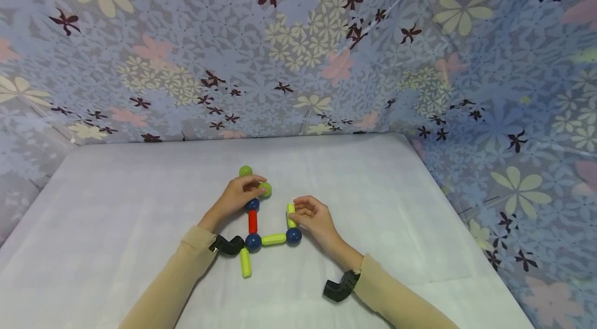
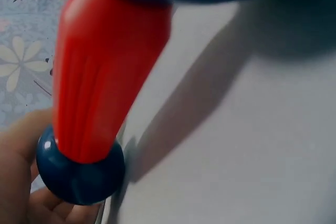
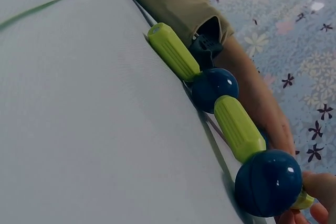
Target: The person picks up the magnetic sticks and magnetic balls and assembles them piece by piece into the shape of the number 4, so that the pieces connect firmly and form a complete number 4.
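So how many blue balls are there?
3. The far ball by the left hand, at one end of the red stick; the near ball at its other end; the right ball by the right hand. Hands may hide more.

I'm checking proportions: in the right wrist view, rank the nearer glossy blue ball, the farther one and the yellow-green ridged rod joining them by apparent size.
1. Nearer glossy blue ball
2. Farther glossy blue ball and yellow-green ridged rod, unranked: rod looks longer but narrower.
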Available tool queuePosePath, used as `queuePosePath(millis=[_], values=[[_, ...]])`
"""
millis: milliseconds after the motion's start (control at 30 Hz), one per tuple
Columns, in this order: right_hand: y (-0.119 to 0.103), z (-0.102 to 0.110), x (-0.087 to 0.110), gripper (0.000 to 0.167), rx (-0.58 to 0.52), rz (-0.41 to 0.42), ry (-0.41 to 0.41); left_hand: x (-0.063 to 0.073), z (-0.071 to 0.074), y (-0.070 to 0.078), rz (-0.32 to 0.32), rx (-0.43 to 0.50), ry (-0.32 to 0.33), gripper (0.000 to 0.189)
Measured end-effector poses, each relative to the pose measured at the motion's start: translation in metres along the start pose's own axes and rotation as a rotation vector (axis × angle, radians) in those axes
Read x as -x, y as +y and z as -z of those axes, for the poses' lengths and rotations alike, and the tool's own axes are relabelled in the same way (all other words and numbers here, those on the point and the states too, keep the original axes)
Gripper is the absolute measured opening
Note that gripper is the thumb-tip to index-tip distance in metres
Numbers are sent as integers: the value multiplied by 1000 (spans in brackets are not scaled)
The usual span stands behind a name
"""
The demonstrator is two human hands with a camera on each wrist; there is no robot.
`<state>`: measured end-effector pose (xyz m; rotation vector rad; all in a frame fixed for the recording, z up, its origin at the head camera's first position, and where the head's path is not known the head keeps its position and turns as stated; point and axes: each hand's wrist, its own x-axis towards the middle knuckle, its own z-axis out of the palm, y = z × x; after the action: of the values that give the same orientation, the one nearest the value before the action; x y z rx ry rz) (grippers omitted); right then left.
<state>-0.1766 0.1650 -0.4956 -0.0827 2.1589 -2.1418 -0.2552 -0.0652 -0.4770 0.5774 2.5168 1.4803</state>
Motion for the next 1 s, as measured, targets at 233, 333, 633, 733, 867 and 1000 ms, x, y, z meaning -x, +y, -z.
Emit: queuePosePath(millis=[233,333,633,733,867,1000], values=[[-1,-3,-1,39,12,-4,-2,0,0,-1,-22,50,-132,35],[-3,-3,0,39,15,-24,-14,0,0,-4,-13,81,-152,35],[-28,-5,13,35,58,3,-26,-7,-9,5,-46,85,-198,44],[-28,-6,14,35,81,7,-25,-8,-14,8,-50,78,-217,41],[-21,-4,11,36,84,15,-21,-10,-19,9,-78,61,-248,37],[-6,-1,5,37,75,9,-10,-10,-21,11,-121,47,-266,34]])
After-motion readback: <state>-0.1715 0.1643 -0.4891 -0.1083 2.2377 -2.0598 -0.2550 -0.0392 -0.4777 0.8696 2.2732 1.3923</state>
